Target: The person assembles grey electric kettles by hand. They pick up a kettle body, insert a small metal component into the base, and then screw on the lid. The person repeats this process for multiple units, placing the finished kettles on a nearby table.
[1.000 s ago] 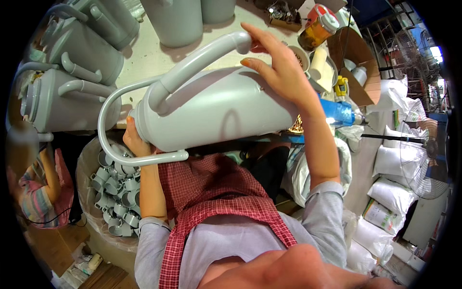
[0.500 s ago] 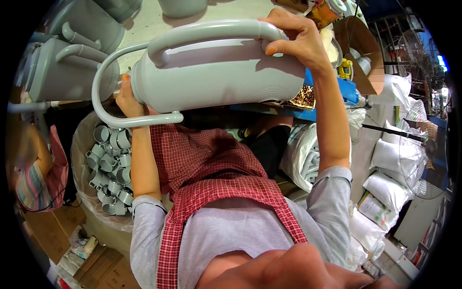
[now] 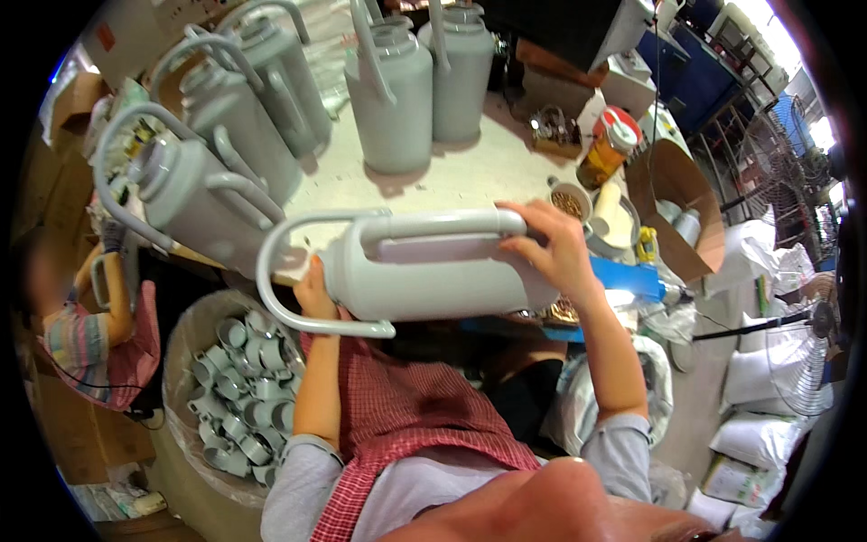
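A grey plastic thermos jug lies on its side in front of me, held between both hands at the table's near edge. Its long side handle faces up, and a curved carrying handle loops out around the neck end at the left. My left hand grips the neck end, its thumb up and its other fingers mostly hidden. At the base end my right hand is closed over the handle's end and the body beside it.
Several similar grey jugs stand on the white table. Below left, a lined bin holds grey handle pieces. A blue tool, a cup of small brass-coloured parts and a cardboard box are at right. Another person sits at left.
The view has tilted up, showing more of the table and standing jugs. The held jug appears lower and further from me, still sideways, with both hands on it.
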{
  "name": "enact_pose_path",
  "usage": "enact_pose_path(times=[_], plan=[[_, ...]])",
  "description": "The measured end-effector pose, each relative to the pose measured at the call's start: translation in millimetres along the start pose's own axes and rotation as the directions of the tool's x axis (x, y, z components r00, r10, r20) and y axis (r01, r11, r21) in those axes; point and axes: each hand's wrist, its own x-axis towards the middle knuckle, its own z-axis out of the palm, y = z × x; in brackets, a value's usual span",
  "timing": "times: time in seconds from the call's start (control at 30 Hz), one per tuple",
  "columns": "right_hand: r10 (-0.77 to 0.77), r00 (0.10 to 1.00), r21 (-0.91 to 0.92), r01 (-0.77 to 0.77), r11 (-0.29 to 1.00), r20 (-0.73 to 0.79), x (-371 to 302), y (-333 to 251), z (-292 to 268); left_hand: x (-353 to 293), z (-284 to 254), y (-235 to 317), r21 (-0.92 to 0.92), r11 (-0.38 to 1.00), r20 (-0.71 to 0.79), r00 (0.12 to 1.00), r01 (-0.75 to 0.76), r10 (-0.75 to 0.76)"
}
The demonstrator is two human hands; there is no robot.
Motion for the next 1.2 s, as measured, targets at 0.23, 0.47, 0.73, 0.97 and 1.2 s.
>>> enact_pose_path(times=[0.23,0.47,0.73,0.97,1.2], plan=[[-0.093,0.980,-0.211,0.055,0.976,-0.177,-16.6,3.9,13.9,-7.2,3.9,-1.2,-0.043,0.999,0.038,0.999,0.014,-0.012],[-0.042,0.976,-0.182,0.003,0.983,-0.214,-21.2,3.2,17.8,-7.7,-0.8,-2.6,0.017,0.999,0.035,0.999,-0.041,0.040],[-0.018,0.969,-0.115,-0.011,0.993,-0.247,-22.6,-2.9,35.9,-22.7,-26.7,-1.6,0.096,0.995,0.046,0.999,-0.023,0.019],[-0.047,0.922,-0.145,-0.010,0.989,-0.384,-31.5,11.9,32.4,-18.4,-3.1,-20.9,0.323,0.946,0.087,0.996,-0.026,-0.002],[0.110,0.701,-0.223,-0.366,0.903,-0.705,-315.1,-2.1,-28.9,-41.1,4.7,7.3,0.134,0.989,0.301,0.953,-0.063,0.020]])
